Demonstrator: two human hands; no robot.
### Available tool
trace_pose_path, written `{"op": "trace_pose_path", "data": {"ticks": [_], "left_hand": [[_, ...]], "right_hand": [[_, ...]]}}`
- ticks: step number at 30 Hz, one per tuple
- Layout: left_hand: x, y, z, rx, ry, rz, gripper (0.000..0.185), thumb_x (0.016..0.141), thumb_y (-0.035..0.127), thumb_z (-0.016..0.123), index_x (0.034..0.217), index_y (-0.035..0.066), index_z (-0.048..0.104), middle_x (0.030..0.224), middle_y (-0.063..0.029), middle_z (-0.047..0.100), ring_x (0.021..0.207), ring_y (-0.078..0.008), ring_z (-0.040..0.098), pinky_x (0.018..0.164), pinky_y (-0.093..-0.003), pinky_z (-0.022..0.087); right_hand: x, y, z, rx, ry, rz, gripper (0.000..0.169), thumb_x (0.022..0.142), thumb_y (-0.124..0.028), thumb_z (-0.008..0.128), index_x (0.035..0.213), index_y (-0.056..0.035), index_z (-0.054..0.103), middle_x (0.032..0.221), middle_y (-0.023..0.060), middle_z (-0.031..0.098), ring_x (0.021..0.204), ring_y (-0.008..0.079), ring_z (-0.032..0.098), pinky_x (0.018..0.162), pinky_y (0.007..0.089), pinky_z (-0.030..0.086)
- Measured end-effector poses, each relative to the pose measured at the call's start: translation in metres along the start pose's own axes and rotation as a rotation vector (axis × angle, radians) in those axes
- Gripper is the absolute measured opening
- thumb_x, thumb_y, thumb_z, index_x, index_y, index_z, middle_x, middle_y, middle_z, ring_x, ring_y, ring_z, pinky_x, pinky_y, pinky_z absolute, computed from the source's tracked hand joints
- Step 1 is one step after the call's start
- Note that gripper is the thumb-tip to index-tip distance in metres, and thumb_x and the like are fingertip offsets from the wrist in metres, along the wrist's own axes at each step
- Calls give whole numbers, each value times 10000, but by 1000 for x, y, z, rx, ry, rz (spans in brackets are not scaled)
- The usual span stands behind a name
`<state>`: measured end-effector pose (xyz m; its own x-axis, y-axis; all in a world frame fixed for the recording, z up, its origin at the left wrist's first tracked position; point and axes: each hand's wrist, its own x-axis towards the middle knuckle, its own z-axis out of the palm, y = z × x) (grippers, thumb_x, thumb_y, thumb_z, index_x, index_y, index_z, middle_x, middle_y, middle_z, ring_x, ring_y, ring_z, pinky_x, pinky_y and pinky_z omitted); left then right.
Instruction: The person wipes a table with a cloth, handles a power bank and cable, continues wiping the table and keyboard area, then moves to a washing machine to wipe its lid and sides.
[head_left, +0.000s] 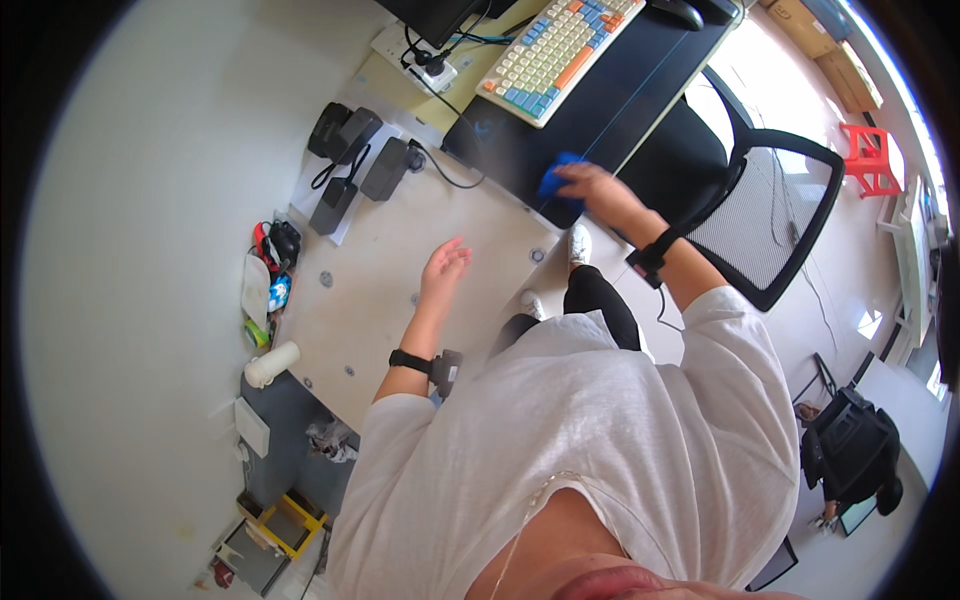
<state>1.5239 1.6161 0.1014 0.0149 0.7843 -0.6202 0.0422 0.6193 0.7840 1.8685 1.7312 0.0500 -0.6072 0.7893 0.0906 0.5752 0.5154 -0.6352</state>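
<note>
My right hand (600, 193) presses a blue cloth (556, 180) onto the near end of a black desk mat (517, 161); both look slightly blurred. A keyboard (562, 56) with cream, blue and orange keys lies farther up the mat, with a black mouse (679, 11) beyond it. My left hand (448, 262) is raised over the pale tabletop (375, 292), fingers apart, holding nothing. Each wrist bears a black strap with a small device. Black power adapters (386, 169) stand by the wall, left of the mat, with a cable running from one.
A black mesh office chair (765, 210) stands right of the desk. A white power strip (412, 56) with plugs sits near the monitor. A white cylindrical container (272, 364) lies at the left table edge. A red stool (874, 161) and a seated person (851, 450) are farther right.
</note>
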Motion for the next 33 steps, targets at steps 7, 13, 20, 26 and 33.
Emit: {"op": "trace_pose_path", "data": {"ticks": [7,13,20,26,33], "left_hand": [[-78,-63,-67,57,21,-33,405,926,156,532,1317,65,473,1209,-79,582,1097,-160,558,917,-322,440],[-152,-119,-122,61,65,-92,379,938,170,519,1303,73,488,1191,-64,586,1072,-144,558,891,-299,444],[-181,-141,-143,21,45,-47,381,929,180,537,1297,89,497,1154,-42,597,1041,-127,566,851,-269,443],[-172,-137,-120,60,-71,-27,399,921,190,560,1300,87,491,1146,-44,599,1024,-114,569,834,-270,445],[-162,-117,-58,194,-219,-87,381,935,120,514,1301,24,469,1136,-61,600,944,-93,588,773,-239,459]], "right_hand": [[-49,-24,33,-152,232,287,520,657,121,454,1065,-88,700,1308,142,548,1213,341,490,1062,388,363],[-67,-156,43,798,-217,443,490,730,68,426,1113,-92,685,1225,95,579,1120,255,541,969,321,426],[-112,-198,49,1483,282,331,467,879,-146,541,1337,-81,477,1295,73,499,1155,225,496,1016,342,392],[-148,-213,31,2014,494,500,514,846,-199,683,1293,-84,457,1324,83,475,1233,257,451,1029,480,380],[-239,-167,4,1435,574,643,374,927,-156,575,1271,-38,488,1241,99,546,1083,246,564,932,364,469]]}}
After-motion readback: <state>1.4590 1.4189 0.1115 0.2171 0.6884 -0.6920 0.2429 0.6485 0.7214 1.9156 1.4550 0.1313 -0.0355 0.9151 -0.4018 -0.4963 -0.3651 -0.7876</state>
